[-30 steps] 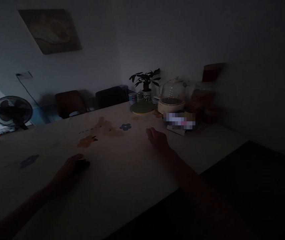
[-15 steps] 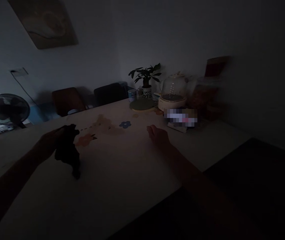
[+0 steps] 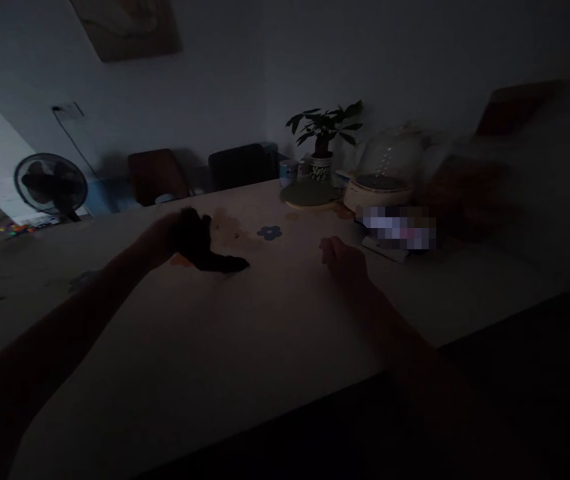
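Note:
In dim light my left hand (image 3: 163,235) grips a dark, limp cloth (image 3: 202,252) over the flower-patterned table cover (image 3: 275,313). One end of the cloth trails to the right across the cover. Its fingers are mostly lost against the dark fabric. My right hand (image 3: 343,260), curled into a loose fist, rests at the table's right side, apart from the cloth. I see nothing in it. A blurred-out packet (image 3: 399,230) lies just beyond that hand.
A green round mat (image 3: 309,193), a potted plant (image 3: 321,147), a cup (image 3: 288,173) and a glass-domed appliance (image 3: 379,180) stand at the back. Chairs (image 3: 157,175) line the far edge. A fan (image 3: 52,183) stands at far left. The near table edge runs diagonally.
My left hand has swept the cloth right, and its hanging end now stretches out to the right. The view has shifted; my right hand stays closed near the packet.

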{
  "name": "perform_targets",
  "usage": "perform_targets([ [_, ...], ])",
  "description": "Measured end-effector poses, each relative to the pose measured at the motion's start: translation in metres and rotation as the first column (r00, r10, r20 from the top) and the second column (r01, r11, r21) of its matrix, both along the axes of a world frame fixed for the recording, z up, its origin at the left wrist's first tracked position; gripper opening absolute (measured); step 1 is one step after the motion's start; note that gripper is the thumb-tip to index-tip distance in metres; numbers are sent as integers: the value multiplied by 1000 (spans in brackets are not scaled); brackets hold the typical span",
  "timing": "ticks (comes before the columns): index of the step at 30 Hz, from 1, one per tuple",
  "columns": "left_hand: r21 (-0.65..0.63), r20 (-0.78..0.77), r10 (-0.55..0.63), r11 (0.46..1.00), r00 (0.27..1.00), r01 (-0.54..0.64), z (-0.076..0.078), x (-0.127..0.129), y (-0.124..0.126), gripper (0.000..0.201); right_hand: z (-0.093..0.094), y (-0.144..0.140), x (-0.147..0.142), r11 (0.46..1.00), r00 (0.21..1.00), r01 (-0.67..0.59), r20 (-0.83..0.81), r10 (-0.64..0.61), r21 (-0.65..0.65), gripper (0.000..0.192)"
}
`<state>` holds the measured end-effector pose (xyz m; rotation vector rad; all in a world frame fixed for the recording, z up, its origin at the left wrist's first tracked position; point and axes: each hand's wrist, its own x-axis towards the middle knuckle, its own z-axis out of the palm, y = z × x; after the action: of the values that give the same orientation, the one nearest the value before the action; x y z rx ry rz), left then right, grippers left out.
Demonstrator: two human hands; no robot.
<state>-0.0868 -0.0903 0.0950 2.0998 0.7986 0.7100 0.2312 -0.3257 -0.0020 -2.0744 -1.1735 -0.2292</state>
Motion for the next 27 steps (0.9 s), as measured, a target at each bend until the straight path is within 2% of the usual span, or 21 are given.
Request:
perform_targets([
  [2, -105, -99, -150, 985, 984, 140, -25, -6, -7, 48, -1, 0, 0, 1000, 1000, -16, -6, 16, 25, 43],
  [4, -145, -223, -250, 964, 942, 221, -48, -10, -16, 53, -1, 0, 0, 1000, 1000, -22, 6, 22, 12, 44],
  [6, -75, -337, -239, 971, 911, 227, -65, -8, -25, 69, 1, 0, -2, 999, 999, -9, 36, 10, -37, 41],
  [8, 65, -433, -187, 969, 882, 238, -75, 0, -32, 86, 4, -1, -5, 995, 998, 17, 68, -10, -101, 37],
  [11, 232, -552, -201, 895, 810, 381, -84, 24, -42, 87, 12, -3, -12, 975, 993, 54, 114, -30, -217, 35],
  [15, 323, -664, -247, 757, 706, 568, -96, 49, -56, 68, 24, -5, -21, 926, 984, 51, 177, 17, -375, 33],
  [17, 372, -666, -195, 750, 720, 547, -101, 49, -61, 63, 26, -7, -23, 911, 985, 84, 173, -14, -404, 31],
  [19, 423, -640, -100, 782, 762, 458, -103, 44, -63, 60, 27, -8, -24, 909, 986, 118, 157, -59, -400, 30],
  [21, 466, -618, 6, 808, 786, 360, -99, 40, -62, 58, 25, -9, -24, 919, 988, 105, 149, -51, -381, 30],
  [23, 487, -639, 101, 820, 762, 300, -90, 42, -60, 53, 23, -9, -25, 930, 988, 77, 151, -24, -359, 30],
  [25, 491, -681, 192, 835, 706, 247, -80, 52, -57, 48, 22, -7, -26, 936, 987, 57, 159, -1, -346, 30],
  [27, 478, -702, 224, 851, 676, 215, -73, 64, -50, 46, 22, -6, -27, 938, 986, 42, 166, 17, -345, 31],
])
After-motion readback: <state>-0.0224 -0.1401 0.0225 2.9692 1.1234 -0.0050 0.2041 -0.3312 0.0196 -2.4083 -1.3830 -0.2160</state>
